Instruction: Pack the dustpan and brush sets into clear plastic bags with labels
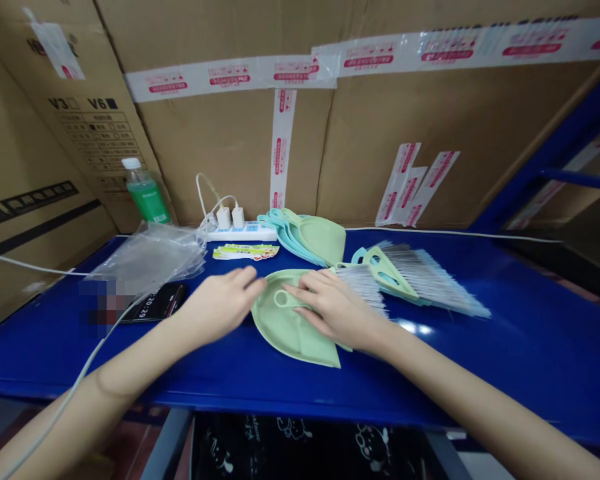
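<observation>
Table edge: the blue table runs across the view; both bare forearms reach over its near edge.
Cable: a white cable lies along the left forearm.
Green dustpan: the pale green dustpan lies flat on the table between the 2 hands, near the front edge and in the middle of the view.
Left hand: the left hand is palm down, its fingers loosely curled. The fingertips touch the dustpan's left rim and it grips nothing.
Right hand: the right hand lies flat on the dustpan's far part, fingers spread and pressing down, not clenched round anything.
Brush: a small brush lies under the right hand, its pale bristles sticking out to the right.
Phone: a dark phone lies left of the left hand.
Plastic bags: a heap of clear bags sits just behind the phone.
Cards: printed cards lie behind the left hand.
Brush pile: more brushes lie to the right, their bristles fanned out.
Dustpan stack: nested green and blue dustpans sit behind the hands.
Power strip: a white power strip with 2 chargers plugged in lies left of the stack.
Bottle: a green bottle stands at the back left.
Boxes: taped cardboard boxes form the back wall.
</observation>
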`<action>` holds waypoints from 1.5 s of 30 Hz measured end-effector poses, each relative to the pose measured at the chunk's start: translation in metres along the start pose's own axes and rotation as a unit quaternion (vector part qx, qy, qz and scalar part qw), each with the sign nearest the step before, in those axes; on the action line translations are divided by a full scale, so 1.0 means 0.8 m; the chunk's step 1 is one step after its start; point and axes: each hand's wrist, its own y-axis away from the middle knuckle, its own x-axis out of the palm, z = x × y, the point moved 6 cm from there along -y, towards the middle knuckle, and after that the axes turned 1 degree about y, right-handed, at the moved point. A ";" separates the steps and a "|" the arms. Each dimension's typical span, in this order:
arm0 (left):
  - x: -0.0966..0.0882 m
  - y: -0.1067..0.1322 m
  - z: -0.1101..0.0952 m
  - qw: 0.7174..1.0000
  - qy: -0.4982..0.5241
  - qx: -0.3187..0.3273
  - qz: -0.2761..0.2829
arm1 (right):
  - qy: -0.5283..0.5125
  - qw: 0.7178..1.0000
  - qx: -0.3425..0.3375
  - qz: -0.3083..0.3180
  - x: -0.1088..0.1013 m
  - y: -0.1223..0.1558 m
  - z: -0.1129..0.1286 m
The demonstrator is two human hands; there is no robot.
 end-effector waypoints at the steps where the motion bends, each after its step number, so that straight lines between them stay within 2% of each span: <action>1: 0.008 -0.002 0.014 0.998 -0.023 -0.041 0.047 | -0.010 1.000 0.001 0.008 0.001 -0.003 0.002; 4: 0.028 -0.001 0.033 0.984 -0.033 -0.089 0.151 | -0.030 0.999 0.006 0.035 0.006 -0.012 0.006; 8: 0.040 0.006 0.038 0.975 0.016 -0.119 0.185 | -0.059 0.996 0.018 0.062 0.018 -0.030 0.012; 11: 0.044 0.011 0.043 0.972 0.075 -0.145 0.170 | -0.079 0.993 0.032 0.080 0.028 -0.045 0.017; 16: 0.053 0.012 0.053 0.958 0.188 -0.176 0.128 | -0.095 0.985 0.113 0.091 0.037 -0.059 0.018; 23: 0.051 0.009 0.047 0.946 0.280 -0.161 0.024 | -0.145 0.976 0.150 0.066 0.039 -0.053 0.017; 26: 0.052 0.009 0.044 0.936 0.314 -0.159 0.003 | -0.168 0.972 0.156 0.046 0.041 -0.049 0.015; 35: 0.050 0.006 0.039 0.912 0.375 -0.161 -0.026 | -0.248 0.958 0.139 -0.023 0.046 -0.041 0.021; 40: 0.049 0.004 0.039 0.901 0.396 -0.173 -0.017 | -0.282 0.945 0.147 -0.069 0.040 -0.042 0.021; 42: 0.049 0.004 0.040 0.900 0.399 -0.175 -0.005 | -0.285 0.945 0.145 -0.069 0.031 -0.042 0.018; 45: 0.050 0.003 0.038 0.901 0.400 -0.168 0.020 | -0.252 0.961 0.116 -0.021 0.018 -0.040 0.013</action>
